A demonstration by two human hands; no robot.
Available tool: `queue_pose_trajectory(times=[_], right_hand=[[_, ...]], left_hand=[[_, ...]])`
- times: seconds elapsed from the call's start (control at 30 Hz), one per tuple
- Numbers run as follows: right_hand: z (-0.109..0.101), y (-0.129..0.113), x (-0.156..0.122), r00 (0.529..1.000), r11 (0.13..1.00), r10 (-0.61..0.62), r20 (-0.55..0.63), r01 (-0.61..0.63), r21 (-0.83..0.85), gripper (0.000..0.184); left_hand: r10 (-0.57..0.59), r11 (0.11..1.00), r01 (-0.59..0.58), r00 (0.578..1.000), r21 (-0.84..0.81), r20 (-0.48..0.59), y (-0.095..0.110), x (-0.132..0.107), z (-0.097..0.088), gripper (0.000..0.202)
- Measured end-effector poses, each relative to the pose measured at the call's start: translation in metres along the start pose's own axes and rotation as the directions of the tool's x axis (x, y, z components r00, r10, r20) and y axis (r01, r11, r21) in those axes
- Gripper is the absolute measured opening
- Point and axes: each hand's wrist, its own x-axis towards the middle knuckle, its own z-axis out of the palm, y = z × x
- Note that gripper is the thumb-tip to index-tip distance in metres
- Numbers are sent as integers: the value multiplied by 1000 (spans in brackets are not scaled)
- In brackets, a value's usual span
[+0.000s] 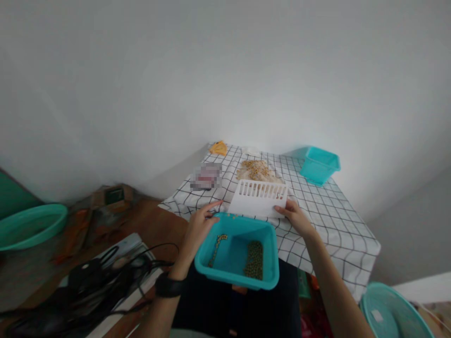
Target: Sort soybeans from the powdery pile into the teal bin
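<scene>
A patch [206,176] on the desk [327,211] is pixelated; what lies there cannot be told. The yellowish heap [257,170] is partly covered by the white slotted tray [259,202]. The pieces [254,260] in the teal tub [232,253] are too small to be identified. Whether the left hand [198,231] has its grip closed on the tub's rim cannot be seen. The green basin [30,225] is cut by the left edge, the teal basin [391,310] by the bottom edge.
</scene>
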Motion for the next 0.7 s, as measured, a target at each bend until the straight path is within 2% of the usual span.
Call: queue_pose_trajectory(times=[0.1,0.27,0.37,0.57,0.7], right_hand=[[-1,5,-1,1000,997,14,-27,-12,82,31],[3,12,4,969,963,11,-247,57,264,39],[3,13,7,941,952,16,-339,89,294,44],[3,12,10,945,961,9,-328,82,263,48],[2,15,10,932,953,6,-363,104,283,48]], left_hand=[[-8,1000,8,1000,12,6,0,1,-1,54],[-8,1000,7,999,26,51,1,0,-3,59],[-13,999,11,999,36,43,2,-2,-2,61],[6,997,-7,1000,78,15,3,-3,-1,61],[-29,997,28,999,78,13,7,0,-3,58]])
